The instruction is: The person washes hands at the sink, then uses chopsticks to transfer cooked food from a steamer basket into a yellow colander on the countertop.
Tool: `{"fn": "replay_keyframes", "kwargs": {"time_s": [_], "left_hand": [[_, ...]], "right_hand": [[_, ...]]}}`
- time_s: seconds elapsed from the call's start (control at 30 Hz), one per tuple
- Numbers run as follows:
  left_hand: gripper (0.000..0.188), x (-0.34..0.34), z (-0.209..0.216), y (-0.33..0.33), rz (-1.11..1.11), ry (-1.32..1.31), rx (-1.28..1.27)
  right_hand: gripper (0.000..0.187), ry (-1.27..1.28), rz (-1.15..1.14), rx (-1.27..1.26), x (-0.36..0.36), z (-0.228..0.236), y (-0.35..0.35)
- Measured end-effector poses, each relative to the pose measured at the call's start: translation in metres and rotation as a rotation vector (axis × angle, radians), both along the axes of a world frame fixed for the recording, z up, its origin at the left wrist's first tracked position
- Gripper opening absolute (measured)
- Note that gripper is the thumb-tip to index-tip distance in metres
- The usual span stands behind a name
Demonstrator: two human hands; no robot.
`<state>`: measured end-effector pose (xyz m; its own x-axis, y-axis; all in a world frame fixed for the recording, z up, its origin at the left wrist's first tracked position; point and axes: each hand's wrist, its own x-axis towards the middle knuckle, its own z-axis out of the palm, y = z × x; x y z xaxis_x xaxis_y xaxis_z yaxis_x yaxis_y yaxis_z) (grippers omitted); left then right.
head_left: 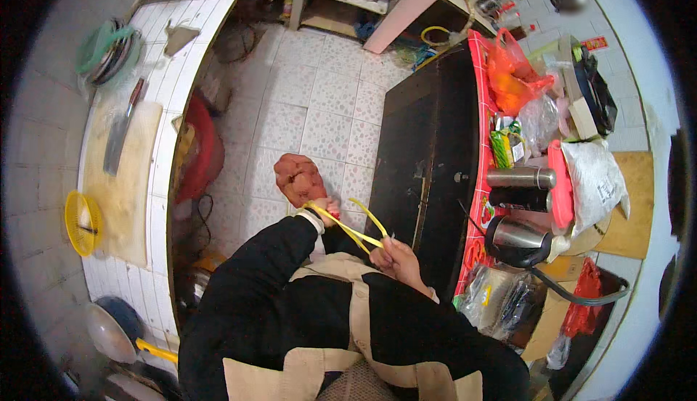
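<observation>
Both of my hands are in front of my body over the tiled floor, with a thin yellow strap (341,228) stretched between them. My left hand (324,209) is closed around one part of the strap, and a bit of red shows at its fingers. My right hand (396,257) pinches the strap where it crosses, and a loose end (370,214) sticks up beyond it. Just past my left hand is a reddish-brown, lumpy object (299,180); whether it hangs from that hand or lies on the floor I cannot tell.
On the left, a white-tiled counter (156,60) bears a cleaver (120,136), a cutting board (138,212) and a yellow basket (83,223). A black cabinet (410,140) stands on the right, with an electric kettle (517,241), a steel flask (521,177) and bags on top.
</observation>
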<state>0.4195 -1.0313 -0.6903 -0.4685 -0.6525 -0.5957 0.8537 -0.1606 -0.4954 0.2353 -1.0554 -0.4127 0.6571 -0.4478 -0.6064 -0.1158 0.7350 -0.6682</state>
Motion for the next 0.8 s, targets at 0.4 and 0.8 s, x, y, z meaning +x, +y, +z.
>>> {"fn": "replay_keyframes", "kwargs": {"time_s": [0.4,0.8], "left_hand": [[0.024,0.15,0.104,-0.125,0.088,-0.733,-0.078],[0.013,0.208,0.122,-0.301,-0.893,-2.796,-0.782]], "right_hand": [[0.036,-0.381,0.497,-0.167,0.119,0.008,-0.207],[0.041,-0.225,0.606,-0.334,0.244,-0.022,-0.304]]}}
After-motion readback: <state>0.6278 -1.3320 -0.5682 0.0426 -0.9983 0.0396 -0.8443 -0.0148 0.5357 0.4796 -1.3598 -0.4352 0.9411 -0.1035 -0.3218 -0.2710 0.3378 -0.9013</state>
